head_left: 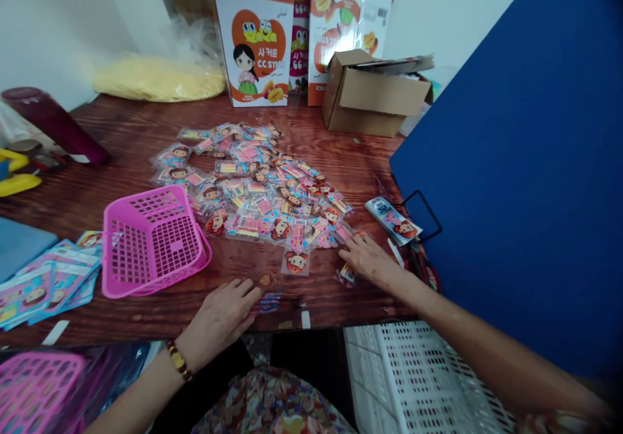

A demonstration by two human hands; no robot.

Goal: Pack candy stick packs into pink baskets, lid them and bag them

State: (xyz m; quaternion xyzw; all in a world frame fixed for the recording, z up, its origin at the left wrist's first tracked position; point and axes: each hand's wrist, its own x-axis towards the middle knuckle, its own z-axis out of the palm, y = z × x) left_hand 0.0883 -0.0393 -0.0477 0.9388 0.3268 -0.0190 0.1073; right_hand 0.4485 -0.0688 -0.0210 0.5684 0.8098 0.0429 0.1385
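My left hand, with a beaded bracelet at the wrist, lies low over the table's front edge. Its fingers are stretched out and slightly bent beside a small shiny blue-purple packet. On the right, my right hand reaches with fingers apart to the near right edge of a pile of small clear packets printed with cartoon faces. Its fingertips touch or hover over packets there; I cannot tell which. Another clear packet lies just below that hand.
A pink basket stands left of the pile, beside flat printed cards. Rightward are a stack of printed sleeves and a blue panel. Behind stand a cardboard box and tall cartons. A white crate sits below.
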